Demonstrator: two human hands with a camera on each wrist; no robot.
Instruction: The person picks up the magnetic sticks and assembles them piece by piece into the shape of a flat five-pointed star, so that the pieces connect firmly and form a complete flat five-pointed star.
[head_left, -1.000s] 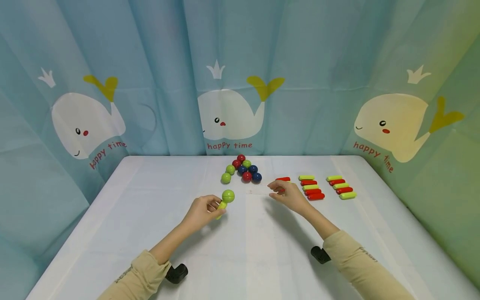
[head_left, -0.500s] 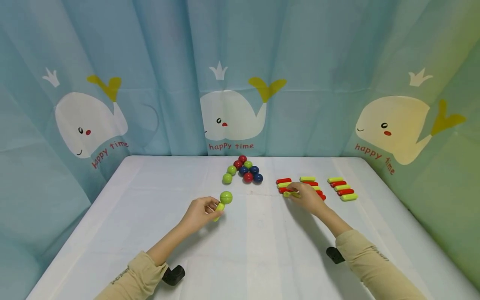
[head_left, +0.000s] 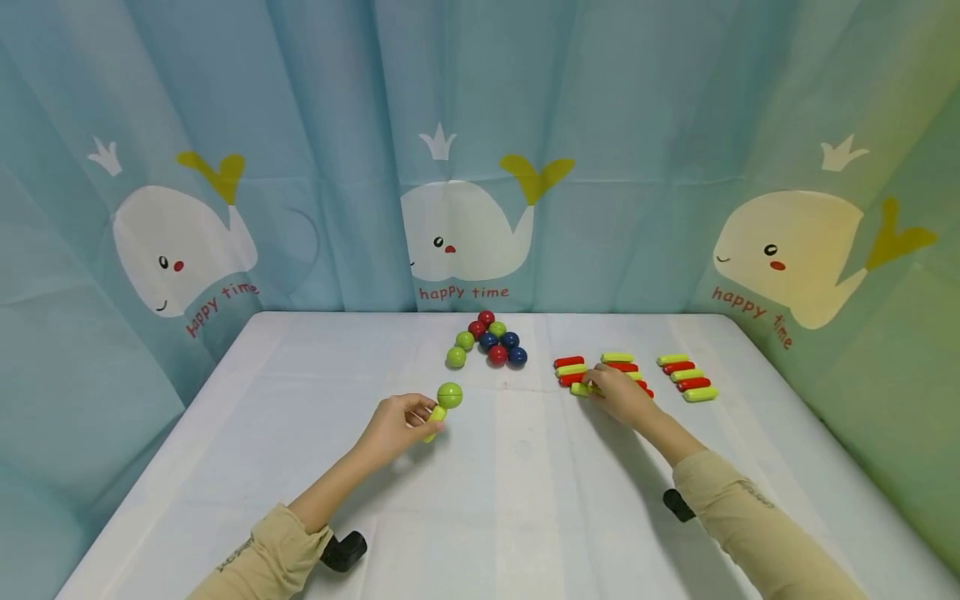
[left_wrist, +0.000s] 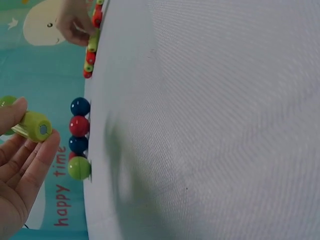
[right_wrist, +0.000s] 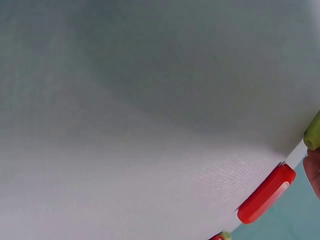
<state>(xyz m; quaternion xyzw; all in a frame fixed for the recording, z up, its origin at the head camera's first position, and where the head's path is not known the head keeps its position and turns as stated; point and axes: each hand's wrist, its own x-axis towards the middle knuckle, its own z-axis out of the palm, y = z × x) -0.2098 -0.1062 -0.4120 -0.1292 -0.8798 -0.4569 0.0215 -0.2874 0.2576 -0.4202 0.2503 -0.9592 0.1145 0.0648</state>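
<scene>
My left hand (head_left: 390,427) pinches a yellow-green magnetic rod (head_left: 436,417) between thumb and fingers, above the table. A green ball (head_left: 450,395) sits on the rod's upper end. In the left wrist view, a grey metal disc shows in the near end of this rod (left_wrist: 37,125). At the front of the left column of rods, my right hand (head_left: 621,396) pinches another yellow-green rod (head_left: 579,389), its fingertips partly hiding it. The right wrist view catches only the end of that rod (right_wrist: 313,134) and a fingertip, beside a red rod (right_wrist: 266,194).
Red, green and blue balls (head_left: 497,356) are grouped at the table's back middle. Red and yellow-green rods lie in columns at the right, the middle one (head_left: 617,357) partly behind my right hand, the other (head_left: 688,375) farther right. A printed curtain (head_left: 337,167) surrounds the table.
My right hand has moved right and down from beside the balls to the left column's front rod, and grips it. The left hand with rod and ball has shifted slightly left.
</scene>
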